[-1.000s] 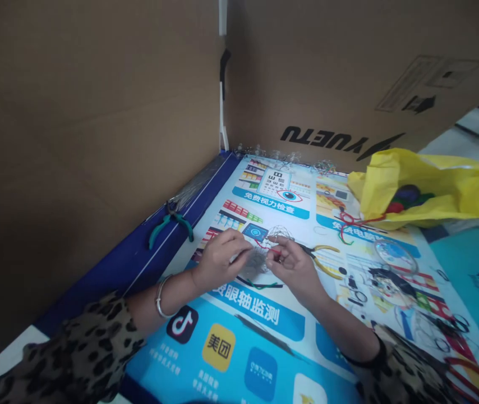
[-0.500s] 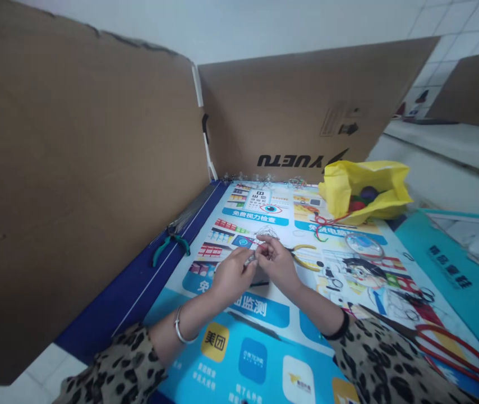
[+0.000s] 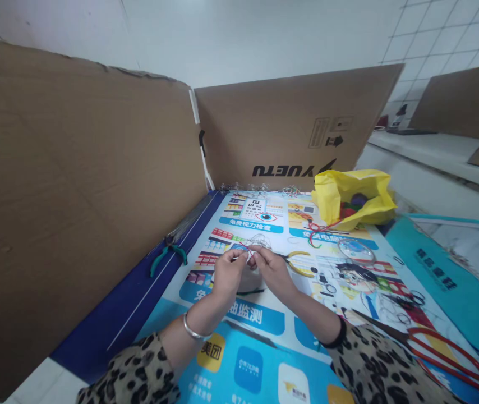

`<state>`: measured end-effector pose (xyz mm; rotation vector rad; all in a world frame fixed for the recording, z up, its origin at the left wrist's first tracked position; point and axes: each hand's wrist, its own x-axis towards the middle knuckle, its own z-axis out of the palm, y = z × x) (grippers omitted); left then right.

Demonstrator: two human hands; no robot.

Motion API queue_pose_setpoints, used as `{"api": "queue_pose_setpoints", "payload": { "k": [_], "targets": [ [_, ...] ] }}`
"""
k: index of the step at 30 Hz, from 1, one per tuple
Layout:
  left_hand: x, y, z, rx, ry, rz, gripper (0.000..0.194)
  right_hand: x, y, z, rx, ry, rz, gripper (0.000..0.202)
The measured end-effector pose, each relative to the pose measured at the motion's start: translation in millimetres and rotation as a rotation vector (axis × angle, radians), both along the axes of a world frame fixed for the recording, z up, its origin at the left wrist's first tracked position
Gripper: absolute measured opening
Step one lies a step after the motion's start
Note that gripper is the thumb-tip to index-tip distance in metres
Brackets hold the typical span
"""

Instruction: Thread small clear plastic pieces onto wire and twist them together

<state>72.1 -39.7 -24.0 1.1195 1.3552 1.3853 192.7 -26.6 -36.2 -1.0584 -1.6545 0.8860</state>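
My left hand (image 3: 228,276) and my right hand (image 3: 273,274) meet over the middle of the printed sheet, thumbs and fingers pinched together. Between their fingertips runs a thin red strand (image 3: 244,246), its end sticking up to the left. Whether it is cord or coated wire I cannot tell, and the fingers hide most of it. Just right of my right hand lie pliers with yellow handles (image 3: 300,262), their jaws partly hidden behind it. A tangle of thin wire (image 3: 261,240) rests beyond the fingertips. Below the hands lies a short dark green strip (image 3: 251,292).
Cardboard walls (image 3: 96,196) stand left and behind. Teal-handled pliers (image 3: 167,257) lie at left. On the right are a yellow bag (image 3: 327,196) with coloured balls, a clear ring (image 3: 355,251), small black scissors (image 3: 411,300) and large red-handled scissors (image 3: 450,350).
The view has tilted up slightly. Both hands have turned a little, the left fingers now straighter along the red strand, and more of the strand shows between the fingertips.
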Motion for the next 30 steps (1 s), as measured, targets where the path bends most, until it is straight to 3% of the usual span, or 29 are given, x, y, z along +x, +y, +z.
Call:
{"api": "queue_pose_setpoints", "payload": {
  "k": [9, 18, 20, 24, 30],
  "targets": [
    [-8.0, 5.8, -9.4, 0.075, 0.187, -0.008, 0.019, 17.6, 17.0, 3.5, 0.034, -0.083, -0.052, 0.024],
    [-21.5, 17.1, -13.6, 0.155, 0.439, 0.032, 0.014, 33.3, 28.8, 2.7, 0.019, -0.198, 0.004, 0.018],
    [-24.9, 20.6, -14.0, 0.170, 0.500, 0.053, 0.013, 37.0, 29.8, 4.6, 0.106, -0.231, -0.020, 0.016],
    [-31.3, 26.6, -15.6, 0.188, 0.597, 0.081, 0.013, 43.4, 31.8, 3.0, 0.498, -0.327, -0.095, 0.017],
    [-36.9, 30.9, -17.6, 0.208, 0.678, 0.113, 0.010, 48.3, 31.4, -0.4, 0.825, -0.590, -0.102, 0.019]
  ]
}}
